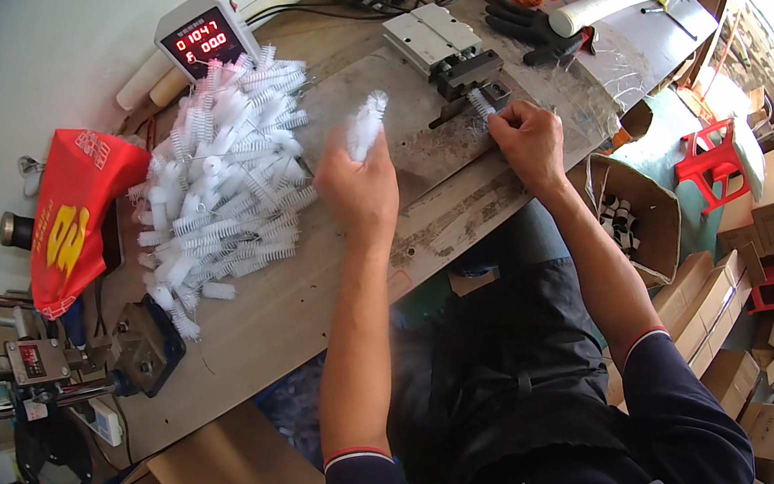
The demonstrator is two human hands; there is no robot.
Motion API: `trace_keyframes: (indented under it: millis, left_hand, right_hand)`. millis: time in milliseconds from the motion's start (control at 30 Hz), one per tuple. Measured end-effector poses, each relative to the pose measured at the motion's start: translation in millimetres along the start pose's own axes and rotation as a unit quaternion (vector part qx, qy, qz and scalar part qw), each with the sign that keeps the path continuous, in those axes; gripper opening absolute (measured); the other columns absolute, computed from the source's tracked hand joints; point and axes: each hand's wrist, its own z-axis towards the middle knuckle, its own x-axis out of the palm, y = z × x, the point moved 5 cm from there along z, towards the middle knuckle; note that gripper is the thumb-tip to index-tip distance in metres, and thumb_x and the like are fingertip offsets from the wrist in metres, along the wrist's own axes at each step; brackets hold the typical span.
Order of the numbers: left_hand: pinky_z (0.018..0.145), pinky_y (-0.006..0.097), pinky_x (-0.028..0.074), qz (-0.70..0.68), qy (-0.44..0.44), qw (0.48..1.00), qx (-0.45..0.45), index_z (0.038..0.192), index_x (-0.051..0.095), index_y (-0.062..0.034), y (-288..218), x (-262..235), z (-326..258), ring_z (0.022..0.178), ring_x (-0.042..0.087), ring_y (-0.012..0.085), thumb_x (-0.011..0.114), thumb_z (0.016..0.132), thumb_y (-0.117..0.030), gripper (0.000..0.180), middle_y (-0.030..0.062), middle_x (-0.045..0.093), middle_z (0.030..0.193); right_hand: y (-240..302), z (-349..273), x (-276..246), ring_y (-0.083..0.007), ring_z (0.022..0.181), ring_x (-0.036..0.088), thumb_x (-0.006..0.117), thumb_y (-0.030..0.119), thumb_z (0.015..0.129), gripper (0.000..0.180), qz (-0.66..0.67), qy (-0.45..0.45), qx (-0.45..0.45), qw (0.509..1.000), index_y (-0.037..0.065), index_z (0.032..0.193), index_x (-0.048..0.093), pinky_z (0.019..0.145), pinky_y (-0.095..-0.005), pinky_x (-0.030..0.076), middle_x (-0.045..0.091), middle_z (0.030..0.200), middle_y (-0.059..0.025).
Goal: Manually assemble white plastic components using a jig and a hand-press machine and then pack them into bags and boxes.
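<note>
My left hand (357, 186) is closed around a white bristle brush (368, 126), or a few held together; I cannot tell which. The bristles stick up above the fist. Over at the metal clamping fixture (464, 70), my right hand (530, 140) pinches the end of another small white brush (481, 104). That brush sits against the fixture's dark jaw, its near end hidden by my fingers. To the left of my left hand lies a large heap of white spiral-bristled brushes (222, 192) on the worktable (262, 312).
Behind the heap stands a counter with a red display (200, 40). A red bag (79, 215) and a metal device (142, 347) are at the left. Black gloves (525, 27), white tubes (613, 6) and cables lie at the back. An open carton (650, 210) adjoins the table's right edge.
</note>
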Motion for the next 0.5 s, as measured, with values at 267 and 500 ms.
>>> trace_keyframes:
  millis: [267,500]
  left_hand:
    - [0.074,0.034,0.053,0.023,0.0,1.0,0.003,0.098,0.069,0.0008,-2.3,0.2,-0.6,0.079,0.071,0.0199,0.075,0.092,-0.016,0.019,0.0144,0.075,0.087]
    - [0.073,0.035,0.053,0.054,0.017,0.998,0.022,0.097,0.069,0.0003,-4.7,3.6,-4.8,0.077,0.071,0.0207,0.075,0.091,-0.017,0.019,0.0139,0.074,0.085]
  right_hand:
    - [0.7,0.7,1.8,-0.0298,0.068,0.07,0.073,0.028,0.082,0.023,-0.009,-0.015,-0.003,1.0,0.005,0.08,0.073,0.069,-0.04,0.054,0.068,0.068,-0.015]
    - [2.6,4.7,-0.9,-0.038,0.074,0.07,0.073,0.032,0.085,0.026,-0.035,-0.031,0.008,0.999,0.006,0.08,0.073,0.072,-0.0454,0.054,0.069,0.072,-0.0176]
